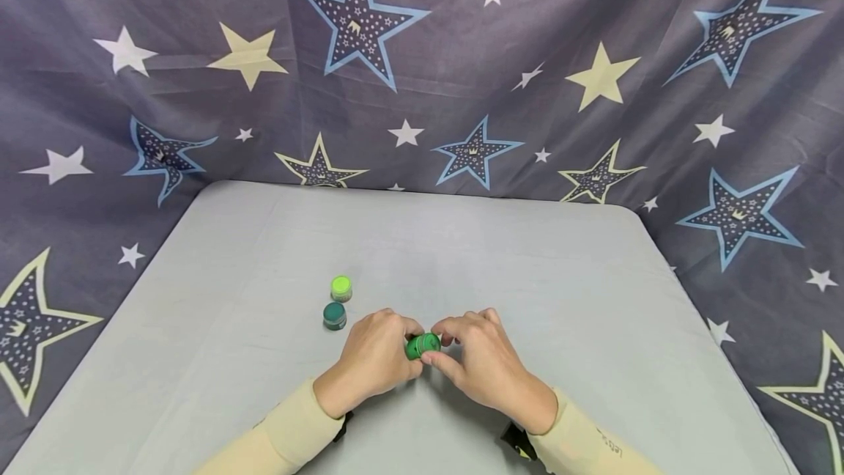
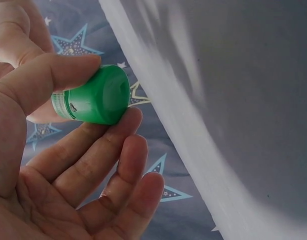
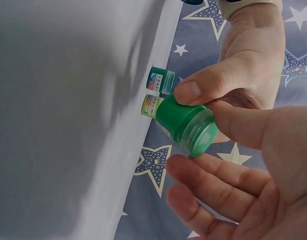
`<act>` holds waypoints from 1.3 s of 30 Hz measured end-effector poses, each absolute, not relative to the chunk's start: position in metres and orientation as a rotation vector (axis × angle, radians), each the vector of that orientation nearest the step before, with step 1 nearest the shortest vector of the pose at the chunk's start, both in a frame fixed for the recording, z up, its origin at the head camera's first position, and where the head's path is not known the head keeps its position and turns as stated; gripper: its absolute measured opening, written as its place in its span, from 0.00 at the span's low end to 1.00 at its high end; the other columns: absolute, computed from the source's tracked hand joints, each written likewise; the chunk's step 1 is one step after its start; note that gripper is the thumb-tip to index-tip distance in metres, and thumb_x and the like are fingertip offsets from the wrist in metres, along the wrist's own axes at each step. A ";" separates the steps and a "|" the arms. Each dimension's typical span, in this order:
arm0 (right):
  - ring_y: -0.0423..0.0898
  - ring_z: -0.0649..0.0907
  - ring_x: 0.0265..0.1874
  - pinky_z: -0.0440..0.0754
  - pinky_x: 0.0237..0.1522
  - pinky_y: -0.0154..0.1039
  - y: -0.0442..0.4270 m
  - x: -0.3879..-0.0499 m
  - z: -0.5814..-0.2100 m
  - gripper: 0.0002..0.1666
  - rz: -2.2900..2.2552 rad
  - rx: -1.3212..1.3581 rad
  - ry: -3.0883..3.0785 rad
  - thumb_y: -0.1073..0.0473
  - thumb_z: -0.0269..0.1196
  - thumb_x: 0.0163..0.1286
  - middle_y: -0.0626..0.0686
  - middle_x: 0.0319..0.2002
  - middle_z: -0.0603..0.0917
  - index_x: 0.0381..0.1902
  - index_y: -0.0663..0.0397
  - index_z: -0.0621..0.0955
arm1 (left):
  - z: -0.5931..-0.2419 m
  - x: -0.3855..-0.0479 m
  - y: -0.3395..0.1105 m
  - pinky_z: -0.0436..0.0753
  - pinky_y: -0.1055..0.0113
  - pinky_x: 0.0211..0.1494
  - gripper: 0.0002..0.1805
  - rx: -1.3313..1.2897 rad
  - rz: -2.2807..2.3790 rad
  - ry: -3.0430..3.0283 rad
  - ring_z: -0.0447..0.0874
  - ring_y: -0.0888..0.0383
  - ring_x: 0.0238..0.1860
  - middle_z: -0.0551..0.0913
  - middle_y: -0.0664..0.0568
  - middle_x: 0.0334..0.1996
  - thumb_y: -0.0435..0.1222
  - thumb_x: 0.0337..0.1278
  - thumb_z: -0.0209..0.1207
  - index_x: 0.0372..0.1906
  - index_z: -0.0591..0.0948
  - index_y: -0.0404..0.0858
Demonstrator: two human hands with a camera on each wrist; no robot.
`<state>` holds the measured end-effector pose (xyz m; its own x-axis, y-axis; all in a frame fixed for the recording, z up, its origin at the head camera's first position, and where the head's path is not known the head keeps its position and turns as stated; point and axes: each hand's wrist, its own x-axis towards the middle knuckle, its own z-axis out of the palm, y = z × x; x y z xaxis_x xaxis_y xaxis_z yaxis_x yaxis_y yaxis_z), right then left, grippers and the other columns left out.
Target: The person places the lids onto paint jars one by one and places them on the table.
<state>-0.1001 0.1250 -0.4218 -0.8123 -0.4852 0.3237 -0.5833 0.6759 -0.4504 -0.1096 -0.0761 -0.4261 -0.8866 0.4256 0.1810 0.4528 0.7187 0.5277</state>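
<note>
A small green paint jar (image 1: 422, 345) is held above the table between both hands. My left hand (image 1: 374, 352) pinches its opaque body with thumb and fingers, as the left wrist view shows at the jar's green base (image 2: 109, 95). At the other end, the thumb and fingers of my right hand (image 1: 484, 358) pinch the clear lid (image 3: 199, 134). The jar lies tilted on its side, its lid toward the right hand. Beyond the left hand stand a light green jar (image 1: 341, 288) and a dark teal jar (image 1: 335, 316), both upright with clear lids.
The table (image 1: 560, 277) has a pale grey cover. A dark curtain with stars (image 1: 409, 57) hangs behind it and along both sides. Light yellow sleeves (image 1: 290, 424) cover both forearms, and a dark strap piece (image 1: 519, 441) shows by the right wrist.
</note>
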 end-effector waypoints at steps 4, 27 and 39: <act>0.36 0.77 0.28 0.64 0.41 0.40 0.124 -0.100 -0.423 0.13 0.806 0.871 -2.698 0.46 0.77 0.59 0.39 0.29 0.85 0.37 0.43 0.88 | -0.426 -0.110 -0.076 0.72 0.67 0.30 0.11 -0.732 -0.901 -2.870 0.71 0.66 0.27 0.82 0.66 0.23 0.37 0.39 0.79 0.32 0.91 0.47; 0.42 0.83 0.36 0.66 0.46 0.40 0.127 -0.099 -0.420 0.18 0.876 0.957 -2.670 0.57 0.78 0.58 0.39 0.41 0.88 0.47 0.44 0.87 | -0.425 -0.109 -0.076 0.74 0.68 0.31 0.12 -0.724 -0.907 -2.856 0.75 0.65 0.29 0.85 0.65 0.26 0.38 0.39 0.79 0.35 0.92 0.46; 0.43 0.80 0.28 0.65 0.41 0.40 0.125 -0.100 -0.423 0.12 0.829 0.874 -2.666 0.47 0.77 0.60 0.41 0.28 0.84 0.34 0.42 0.86 | -0.425 -0.108 -0.075 0.72 0.69 0.30 0.12 -0.708 -0.914 -2.866 0.72 0.66 0.27 0.84 0.65 0.26 0.38 0.39 0.79 0.34 0.91 0.47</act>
<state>-0.0999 0.1254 -0.4230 -0.8003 -0.4774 0.3627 -0.5989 0.6647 -0.4466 -0.1078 -0.0754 -0.4250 -0.8938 0.4094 0.1830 0.4397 0.7204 0.5364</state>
